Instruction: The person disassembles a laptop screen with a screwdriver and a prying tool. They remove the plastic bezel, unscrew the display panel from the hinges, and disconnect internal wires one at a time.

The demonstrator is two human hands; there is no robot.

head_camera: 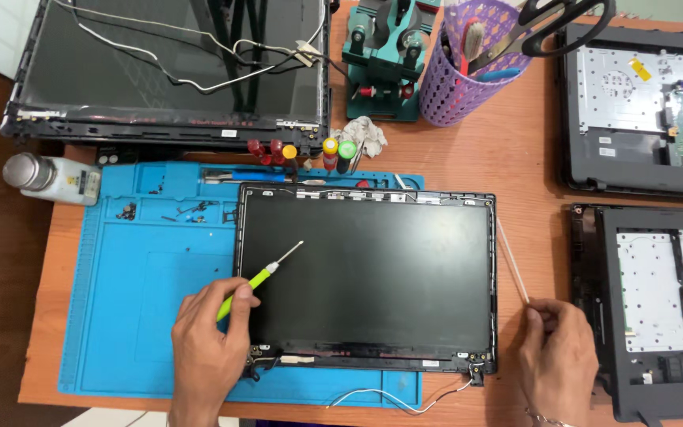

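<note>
At the centre of the frame, a bare laptop screen panel (367, 277) lies flat in its black lid shell, partly on a blue silicone work mat (152, 269) and partly on an orange-brown wooden table (515, 142). The left hand (209, 340), at lower left, is clenched around a green-handled screwdriver (261, 278); its thin metal tip hovers over or rests on the glossy dark glass, which of the two cannot be told. The right hand (556, 356), at lower right just beside the panel's corner, pinches the end of a long, thin white strip (513, 261) that runs up along the screen's right edge.

The likeliest risk is the steel tip scratching or cracking the glass if the hand presses or slips. The thin white and black cable (405, 399) trailing from the lower hinge could snag on a wrist and tear. Tiny loose screws (191, 208) in the mat's trays at upper left could scatter.

The mat is matte and ribbed with shallow compartments. A grey metal can (49, 178) lies at left. Another screen (171, 63) rests at upper left, a purple mesh tool cup (472, 71) with scissors stands at top, and two opened laptop bases (650, 103) fill the right edge.
</note>
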